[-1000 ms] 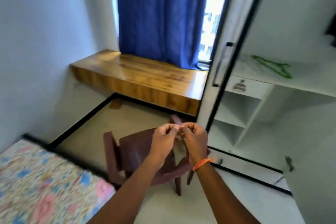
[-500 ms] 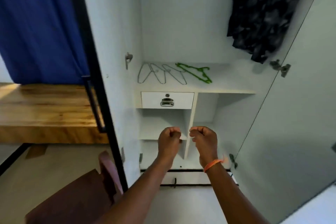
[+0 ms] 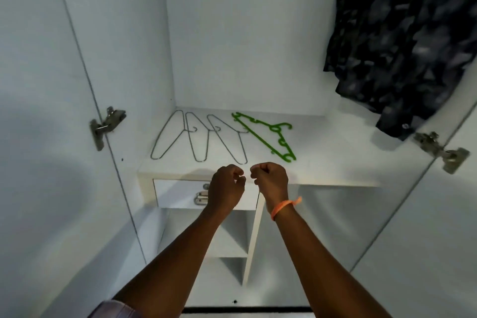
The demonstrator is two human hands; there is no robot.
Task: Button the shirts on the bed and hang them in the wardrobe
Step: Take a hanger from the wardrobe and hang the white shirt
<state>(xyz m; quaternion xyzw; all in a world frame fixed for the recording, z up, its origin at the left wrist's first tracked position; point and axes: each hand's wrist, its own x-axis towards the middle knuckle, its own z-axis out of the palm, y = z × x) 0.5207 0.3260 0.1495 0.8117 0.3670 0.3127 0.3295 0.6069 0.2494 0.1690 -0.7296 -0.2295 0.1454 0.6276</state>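
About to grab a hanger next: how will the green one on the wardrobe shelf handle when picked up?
The green hanger looks like thin plastic, so probably light and slightly flexible. It lies flat on the shelf, so it may slide when pushed. Its small hooks might snag the wire hangers beside it.

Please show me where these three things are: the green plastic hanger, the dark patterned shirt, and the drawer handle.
Green plastic hanger (image 3: 267, 137): head view, on its long straight bar.
Dark patterned shirt hanging in the wardrobe (image 3: 402, 33): head view, on the middle of the cloth.
Metal drawer handle (image 3: 200, 197): head view, on its visible left part.
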